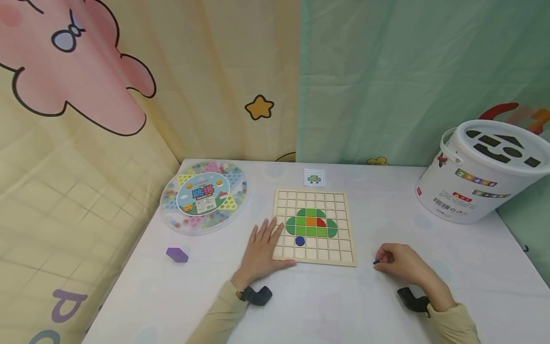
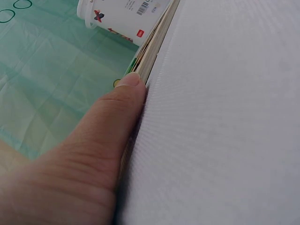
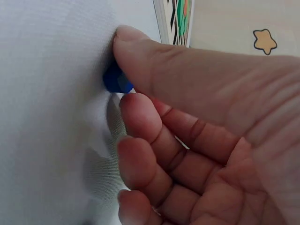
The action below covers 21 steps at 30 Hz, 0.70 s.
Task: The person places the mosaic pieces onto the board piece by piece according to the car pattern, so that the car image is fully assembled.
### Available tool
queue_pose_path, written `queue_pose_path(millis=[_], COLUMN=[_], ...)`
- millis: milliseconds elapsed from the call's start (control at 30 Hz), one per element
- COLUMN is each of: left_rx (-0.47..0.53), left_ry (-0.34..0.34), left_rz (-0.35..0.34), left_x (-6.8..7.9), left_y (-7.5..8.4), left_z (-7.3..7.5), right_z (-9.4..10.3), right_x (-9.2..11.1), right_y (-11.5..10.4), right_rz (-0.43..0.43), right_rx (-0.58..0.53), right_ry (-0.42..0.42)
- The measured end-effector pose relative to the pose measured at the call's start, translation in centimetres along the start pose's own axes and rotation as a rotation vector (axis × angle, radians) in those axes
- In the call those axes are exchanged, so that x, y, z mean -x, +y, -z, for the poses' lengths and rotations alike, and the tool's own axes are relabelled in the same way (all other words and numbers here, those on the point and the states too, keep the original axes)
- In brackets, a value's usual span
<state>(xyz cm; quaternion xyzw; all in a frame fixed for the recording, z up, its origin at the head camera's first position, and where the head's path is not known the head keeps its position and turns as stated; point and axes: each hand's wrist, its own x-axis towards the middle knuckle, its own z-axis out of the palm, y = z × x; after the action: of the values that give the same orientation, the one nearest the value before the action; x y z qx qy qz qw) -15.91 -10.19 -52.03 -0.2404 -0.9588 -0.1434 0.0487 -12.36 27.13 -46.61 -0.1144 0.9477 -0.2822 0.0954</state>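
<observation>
A square wooden grid board point(image 1: 343, 247) lies on the table, bearing several green tiles point(image 1: 310, 212), an orange square tile point(image 1: 311, 221) and a red one point(image 1: 320, 222) side by side. One round blue piece point(image 1: 300, 241) sits just below this group. My left hand point(image 1: 259, 253) rests with spread, straight fingers at the board's left edge, its thumb point(image 2: 117, 108) along the near edge. Right of the board, my right hand point(image 1: 401, 263) pinches a small blue piece point(image 3: 116, 78) low over the table, between thumb and forefinger, which partly hide it.
Behind the board lies a small pattern card point(image 1: 314, 178). A round, clear game box point(image 1: 235, 210) with colourful contents is at the back left, a purple block point(image 1: 177, 254) in front of it. At the back right stands a white bucket point(image 1: 451, 191) with shaped holes in its lid.
</observation>
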Motion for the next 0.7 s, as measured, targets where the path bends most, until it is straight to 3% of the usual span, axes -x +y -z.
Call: queue_pose_path(millis=[333, 533, 700], left_rx=[0.002, 0.002, 0.006], left_ry=[0.001, 0.003, 0.011], left_rz=[-0.004, -0.007, -0.011], left_x=[0.02, 0.04, 0.04], left_y=[0.06, 0.09, 0.09], left_z=[0.11, 0.18, 0.19], right_z=[-0.05, -0.07, -0.14], right_x=[-0.06, 0.04, 0.10], right_y=[-0.10, -0.18, -0.42], right_rz=[-0.010, 0.028, 0.012], right_rx=[-0.031, -0.018, -0.028], right_ry=[-0.038, -0.013, 0.011])
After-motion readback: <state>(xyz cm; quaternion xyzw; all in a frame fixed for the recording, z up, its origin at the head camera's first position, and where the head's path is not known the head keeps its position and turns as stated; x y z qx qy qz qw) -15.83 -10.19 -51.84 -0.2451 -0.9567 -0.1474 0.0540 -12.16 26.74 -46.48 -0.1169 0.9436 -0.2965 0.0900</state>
